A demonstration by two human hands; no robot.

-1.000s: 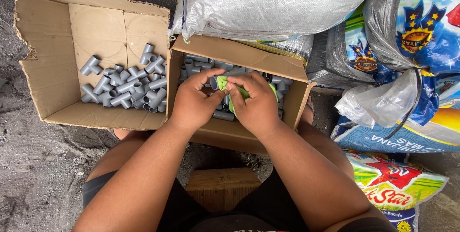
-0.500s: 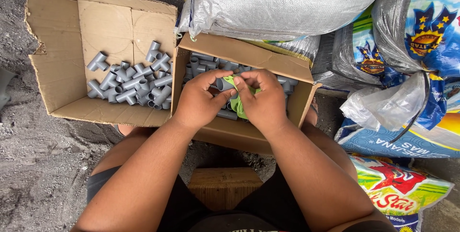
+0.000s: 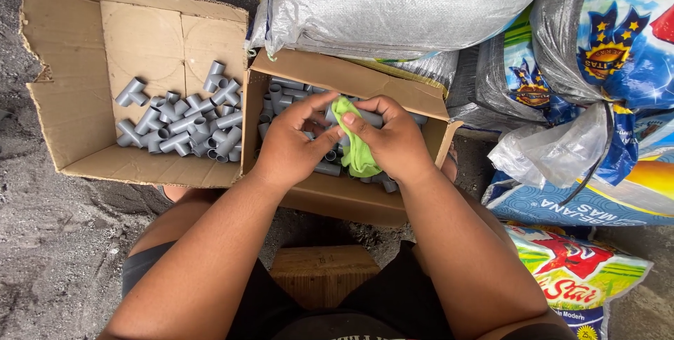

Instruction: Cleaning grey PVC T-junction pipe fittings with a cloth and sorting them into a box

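Over the nearer cardboard box [image 3: 337, 203], my left hand [image 3: 291, 147] and my right hand [image 3: 393, 143] meet around one grey pipe fitting [image 3: 368, 116]. My right hand presses a bright green cloth [image 3: 357, 145] against that fitting, and the cloth hangs down between both hands. My left hand grips the fitting's other side, which is mostly hidden by fingers. More grey fittings [image 3: 281, 94] lie loose in this box under my hands.
A larger open cardboard box [image 3: 77, 73] at the left holds several grey tee fittings [image 3: 186, 122]. Silver and colourful printed sacks [image 3: 421, 10] crowd the back and right side. A wooden stool [image 3: 319, 273] sits between my legs on grey gravel ground.
The view has shifted slightly. My hands stay together over the box, turning the fitting while the green cloth has spread further down between them.
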